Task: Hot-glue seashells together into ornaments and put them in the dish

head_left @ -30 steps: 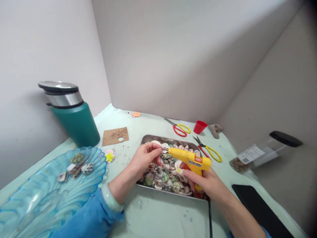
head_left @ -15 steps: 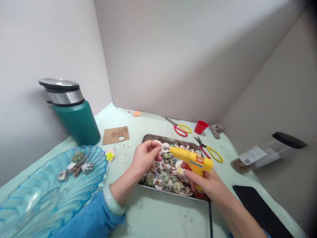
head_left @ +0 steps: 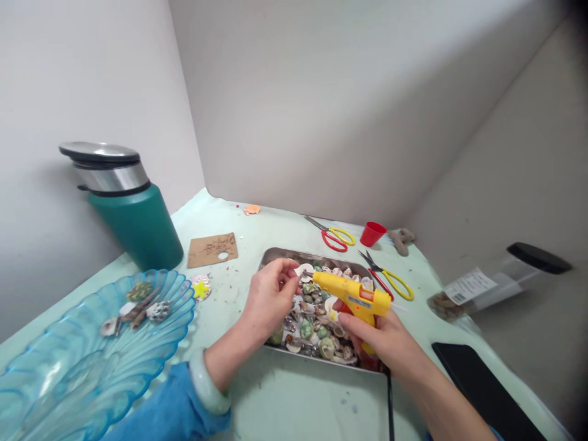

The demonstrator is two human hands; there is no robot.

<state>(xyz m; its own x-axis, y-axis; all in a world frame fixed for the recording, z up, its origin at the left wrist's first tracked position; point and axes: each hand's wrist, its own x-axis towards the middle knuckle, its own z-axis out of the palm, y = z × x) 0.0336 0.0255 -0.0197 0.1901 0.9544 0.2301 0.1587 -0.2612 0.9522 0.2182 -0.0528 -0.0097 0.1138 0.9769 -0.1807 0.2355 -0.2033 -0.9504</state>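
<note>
My right hand (head_left: pixel 374 334) grips a yellow glue gun (head_left: pixel 349 289) by its handle, a finger by the red trigger. The gun points left, and its metal nozzle meets a small white shell (head_left: pixel 304 271). That shell is at the pinched fingertips of my left hand (head_left: pixel 271 297); the fingers cover part of it. Beneath both hands lies a metal tray (head_left: pixel 316 359), filled with assorted shells (head_left: pixel 321 331) in white, green and brown. A dark cord (head_left: pixel 390 404) runs down from beneath my right hand toward the front edge.
On the left stand a blue scalloped dish (head_left: pixel 82 361) holding several shells and a green bottle (head_left: pixel 138 226). Cardboard (head_left: pixel 212 250), two pairs of scissors (head_left: pixel 337 236), a red cup (head_left: pixel 372 233), a clear jar (head_left: pixel 482 285) and a black flat object (head_left: pixel 482 386) lie around the tray.
My left hand has turned slightly, its fingertips now close against the white shell by the nozzle. The glue gun has shifted a little left. The view has moved slightly.
</note>
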